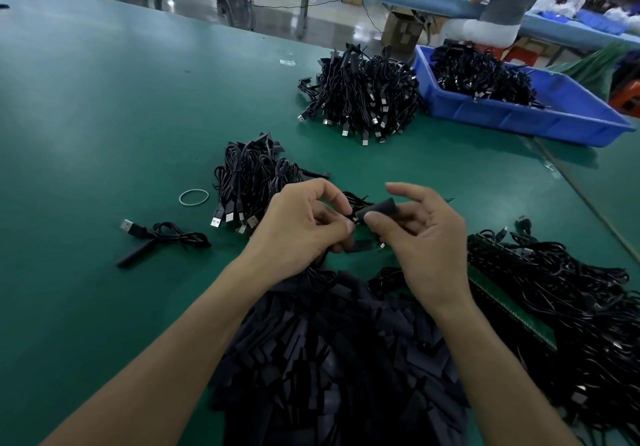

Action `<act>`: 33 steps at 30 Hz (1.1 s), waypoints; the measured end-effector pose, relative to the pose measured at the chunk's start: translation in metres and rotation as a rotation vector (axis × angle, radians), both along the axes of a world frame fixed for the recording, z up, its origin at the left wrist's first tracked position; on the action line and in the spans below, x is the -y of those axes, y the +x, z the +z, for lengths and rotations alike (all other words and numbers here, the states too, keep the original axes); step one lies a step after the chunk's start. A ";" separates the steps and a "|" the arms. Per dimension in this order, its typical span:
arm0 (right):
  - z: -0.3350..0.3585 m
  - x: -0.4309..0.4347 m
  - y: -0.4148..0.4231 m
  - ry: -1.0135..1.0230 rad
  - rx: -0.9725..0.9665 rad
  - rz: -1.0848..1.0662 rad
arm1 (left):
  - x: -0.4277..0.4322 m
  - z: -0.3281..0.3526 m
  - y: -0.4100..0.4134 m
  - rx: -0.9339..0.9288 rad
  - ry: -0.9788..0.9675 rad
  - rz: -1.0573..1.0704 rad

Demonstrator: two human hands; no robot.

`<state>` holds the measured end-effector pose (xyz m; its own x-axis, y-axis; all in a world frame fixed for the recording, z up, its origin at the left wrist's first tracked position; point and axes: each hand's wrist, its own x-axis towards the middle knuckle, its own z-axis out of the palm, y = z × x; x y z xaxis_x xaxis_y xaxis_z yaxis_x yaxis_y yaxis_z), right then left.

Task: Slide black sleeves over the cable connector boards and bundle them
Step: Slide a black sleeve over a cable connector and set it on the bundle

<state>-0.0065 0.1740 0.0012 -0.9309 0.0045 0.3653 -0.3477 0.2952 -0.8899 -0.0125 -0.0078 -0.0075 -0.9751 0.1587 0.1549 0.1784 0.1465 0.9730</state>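
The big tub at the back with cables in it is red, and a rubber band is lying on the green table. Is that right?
Not quite. The head view shows that the tub with the cables in it is blue, not red. The rest is right: a rubber band is lying on the green table.
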 end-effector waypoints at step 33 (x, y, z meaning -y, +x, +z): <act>0.030 0.010 -0.006 -0.376 0.013 -0.085 | -0.017 -0.003 0.006 -0.024 -0.155 -0.002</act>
<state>-0.0125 0.1640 0.0312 -0.9259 0.2137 0.3115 -0.3241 -0.0257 -0.9457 -0.0063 0.0091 -0.0100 -0.9711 0.1845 0.1511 0.2014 0.2946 0.9341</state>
